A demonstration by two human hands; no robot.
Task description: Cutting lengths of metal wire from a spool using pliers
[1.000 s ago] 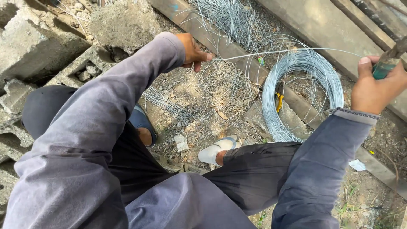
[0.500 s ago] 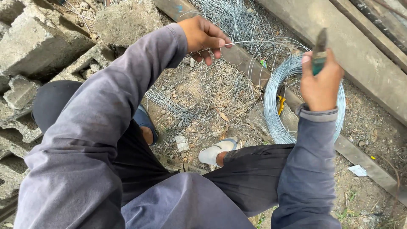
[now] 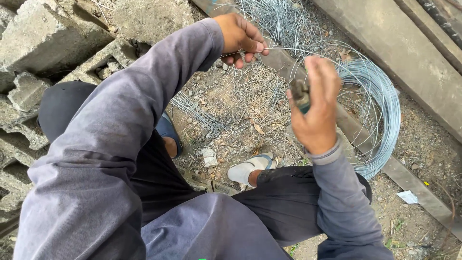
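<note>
My left hand (image 3: 240, 36) pinches a thin steel wire (image 3: 284, 49) at the top middle of the view. The wire runs right from my fingers toward a grey wire coil (image 3: 382, 113) lying on the ground. My right hand (image 3: 315, 108) is raised below the wire and grips a small pair of pliers (image 3: 299, 94) with green handles, its jaws pointing up. A heap of short cut wire pieces (image 3: 250, 96) lies on the dirt under both hands. My legs are bent, with a white sandal (image 3: 248, 168) and a blue one (image 3: 168, 130).
Broken concrete blocks (image 3: 43, 43) are stacked at the left. A metal bar (image 3: 404, 175) runs diagonally under the coil and a concrete beam (image 3: 409, 58) lies at the upper right. More loose wire (image 3: 274, 17) is piled at the top. A paper scrap (image 3: 408, 196) lies on the dirt.
My right hand has swung from the far right in toward the middle, bringing the pliers close under the wire. My left hand shifted slightly right, still pinching the wire.
</note>
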